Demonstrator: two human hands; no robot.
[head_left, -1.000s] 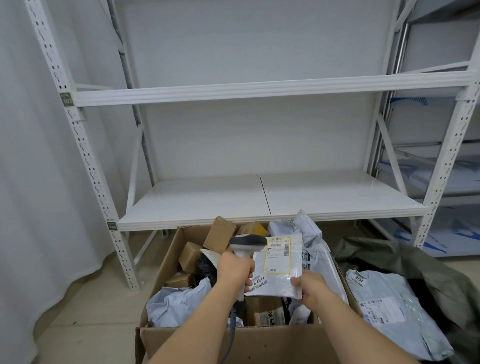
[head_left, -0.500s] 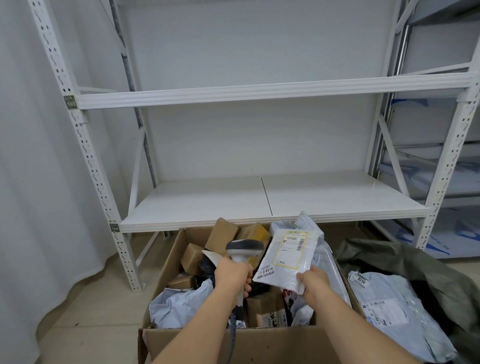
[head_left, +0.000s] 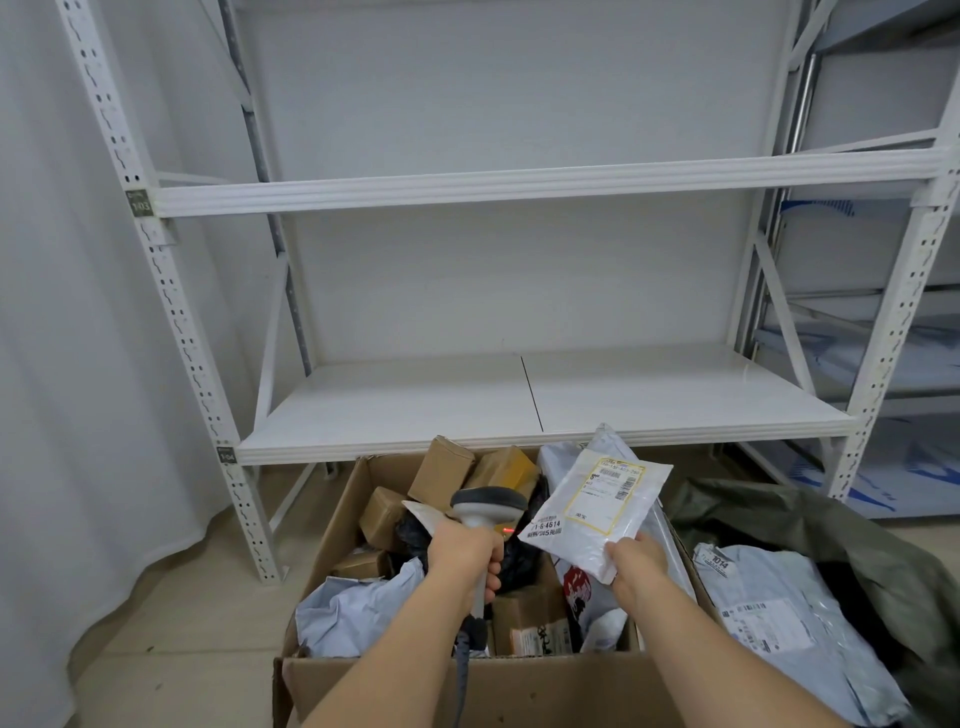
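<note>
Left hand (head_left: 462, 551) is wrapping fully round the grip of the barcode scanner (head_left: 488, 506), fingers curled tight. The scanner head is sitting above the fist and its cable is dropping toward 6 o'clock along the forearm.

Right hand (head_left: 636, 564) is pinching the near corner of the white parcel (head_left: 597, 506), with the rest of the fingers curled behind it.

The parcel is hanging in the air over the right half of the cardboard carton (head_left: 395, 675), at 3 o'clock from the scanner head and just beside it, not touching. It is tilting with its long axis running toward 1 o'clock. The yellow-bordered label with barcodes is facing up at the camera.

A small red glow (head_left: 508, 529) is showing between the scanner neck and the parcel's lower left corner. I can't tell what surface it is landing on.

The carton is sitting at 6 o'clock in the frame, holding small brown boxes (head_left: 441, 467), grey poly bags and a dark bag. A white steel rack (head_left: 415, 400) is standing at 12 o'clock behind it. An olive sack (head_left: 831, 530) is lying at 4 o'clock from the carton with a grey mailer (head_left: 769, 613) marked 1014 on it.
</note>
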